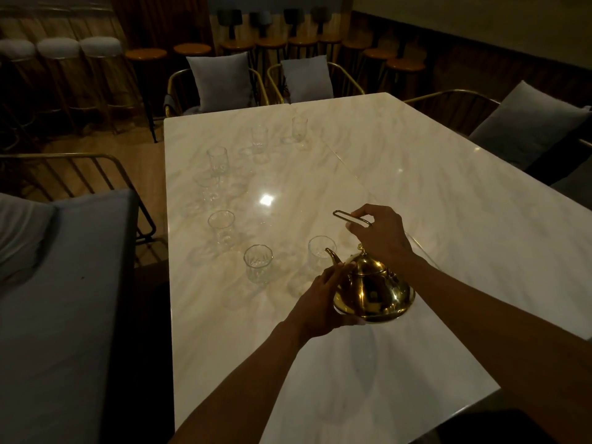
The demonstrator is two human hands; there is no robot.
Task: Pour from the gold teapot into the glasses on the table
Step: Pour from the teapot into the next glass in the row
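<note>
The right hand (pixel 381 233) grips the handle (pixel 349 217) of the teapot (pixel 373 288) near the table (pixel 448 203) edge; the left hand (pixel 323 299) cups its side. Tip slowly (spout over the nearest glass (pixel 321 251)), keeping the left hand steady underneath.

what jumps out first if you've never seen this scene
The shiny gold teapot near the table's front edge draws the eye, with the left hand cupping its side and the right hand gripping its thin handle above. Beyond it, clear glasses curve away across the pale marble table.
</note>
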